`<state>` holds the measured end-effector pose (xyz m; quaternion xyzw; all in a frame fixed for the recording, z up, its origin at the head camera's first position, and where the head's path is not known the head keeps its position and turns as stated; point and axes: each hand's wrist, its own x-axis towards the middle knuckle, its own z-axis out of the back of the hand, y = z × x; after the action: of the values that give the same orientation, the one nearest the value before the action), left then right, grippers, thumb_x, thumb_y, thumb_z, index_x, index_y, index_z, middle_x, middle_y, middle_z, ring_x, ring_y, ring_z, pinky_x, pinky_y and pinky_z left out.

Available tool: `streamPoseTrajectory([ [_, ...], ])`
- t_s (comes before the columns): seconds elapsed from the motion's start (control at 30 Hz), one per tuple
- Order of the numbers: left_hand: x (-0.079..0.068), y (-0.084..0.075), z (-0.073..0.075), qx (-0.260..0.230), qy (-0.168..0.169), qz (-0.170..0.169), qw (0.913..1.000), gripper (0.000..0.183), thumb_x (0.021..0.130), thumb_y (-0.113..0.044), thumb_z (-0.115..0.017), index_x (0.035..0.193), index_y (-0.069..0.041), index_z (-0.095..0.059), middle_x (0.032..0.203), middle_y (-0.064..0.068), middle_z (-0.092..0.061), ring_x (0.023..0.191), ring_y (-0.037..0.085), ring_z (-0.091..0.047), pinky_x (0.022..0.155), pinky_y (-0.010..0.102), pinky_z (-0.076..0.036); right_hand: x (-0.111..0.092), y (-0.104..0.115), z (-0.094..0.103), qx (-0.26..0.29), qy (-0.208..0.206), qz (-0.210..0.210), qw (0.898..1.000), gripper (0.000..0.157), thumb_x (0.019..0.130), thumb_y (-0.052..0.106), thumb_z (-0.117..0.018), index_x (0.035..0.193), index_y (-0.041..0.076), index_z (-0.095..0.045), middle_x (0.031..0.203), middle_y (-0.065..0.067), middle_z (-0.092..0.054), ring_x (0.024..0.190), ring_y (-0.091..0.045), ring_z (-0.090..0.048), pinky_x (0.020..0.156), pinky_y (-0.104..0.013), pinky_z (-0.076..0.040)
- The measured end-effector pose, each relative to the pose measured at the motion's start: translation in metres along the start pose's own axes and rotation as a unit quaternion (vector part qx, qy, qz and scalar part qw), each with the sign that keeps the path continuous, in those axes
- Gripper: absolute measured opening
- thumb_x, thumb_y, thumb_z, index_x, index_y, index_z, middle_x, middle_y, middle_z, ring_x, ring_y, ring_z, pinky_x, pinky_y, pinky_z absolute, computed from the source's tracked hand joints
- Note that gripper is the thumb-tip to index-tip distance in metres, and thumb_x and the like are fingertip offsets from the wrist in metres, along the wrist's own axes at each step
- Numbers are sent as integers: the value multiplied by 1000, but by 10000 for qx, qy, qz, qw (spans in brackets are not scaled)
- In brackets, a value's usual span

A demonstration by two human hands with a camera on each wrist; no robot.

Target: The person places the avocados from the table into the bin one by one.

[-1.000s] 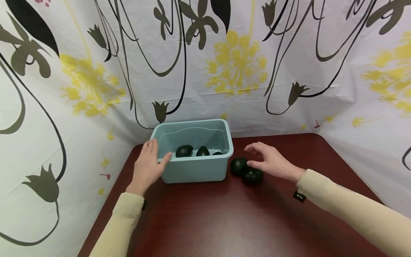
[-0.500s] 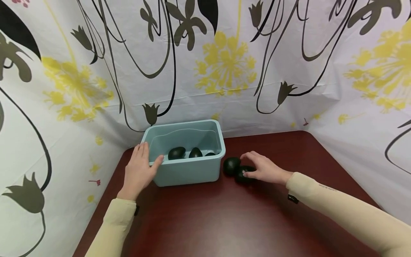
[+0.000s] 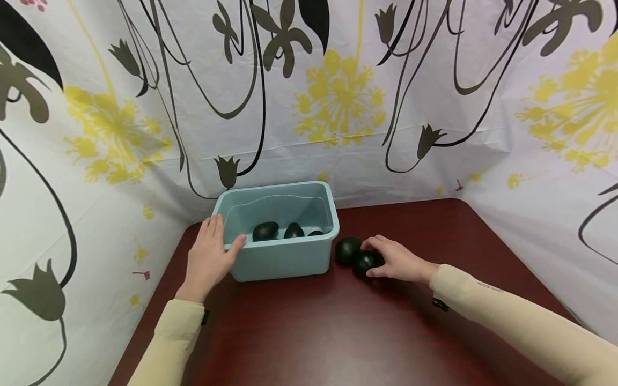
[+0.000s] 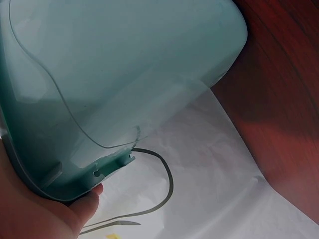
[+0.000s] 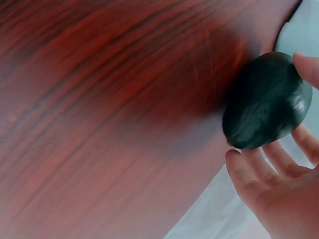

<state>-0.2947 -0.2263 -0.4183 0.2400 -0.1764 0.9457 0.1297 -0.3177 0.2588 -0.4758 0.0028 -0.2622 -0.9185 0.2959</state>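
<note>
My right hand [image 3: 398,260] holds a dark green avocado [image 3: 365,262] on the table, thumb on the near side and fingers on the far side. In the right wrist view the avocado [image 5: 266,102] sits between thumb and fingertips. Just left of it lies a second avocado [image 3: 346,251], beside the bin. My left hand [image 3: 206,260] rests at the front left corner of the light blue plastic bin [image 3: 285,260], fingers straight along its side and thumb at the front rim. Inside the bin are an avocado [image 3: 265,231], another avocado [image 3: 293,230] and a third, mostly hidden one [image 3: 316,233].
The bin stands near the back edge of a dark red-brown wooden table [image 3: 299,332]. White cloth [image 3: 425,69] printed with flowers hangs close behind the table and along its sides.
My right hand has come down onto the nearer avocado and closed its fingers and thumb round it. The view has shifted slightly. My left hand has stayed at the bin's corner.
</note>
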Motion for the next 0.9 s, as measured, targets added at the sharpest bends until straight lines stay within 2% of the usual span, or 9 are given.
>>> streamPoseTrajectory([
  [0.47,1,1,-3,27,-19,13,10000,92,99,-64,-47,155,6,-28,158,25,-32,147,39,-25,108,62,-35,-6,-16,-7,208,-78,10,9998,67,77,29,-90,133,18,-57,127,9,-56,118,-11,-54,98,-42,-48],
  [0.9,1,1,-1,108,36,56,9999,93,99,-66,-44,156,5,-26,158,25,-31,147,39,-24,109,62,-34,-4,-14,-13,483,-176,-93,9986,65,76,31,-91,131,31,-57,120,14,-58,108,-12,-55,91,-43,-48],
])
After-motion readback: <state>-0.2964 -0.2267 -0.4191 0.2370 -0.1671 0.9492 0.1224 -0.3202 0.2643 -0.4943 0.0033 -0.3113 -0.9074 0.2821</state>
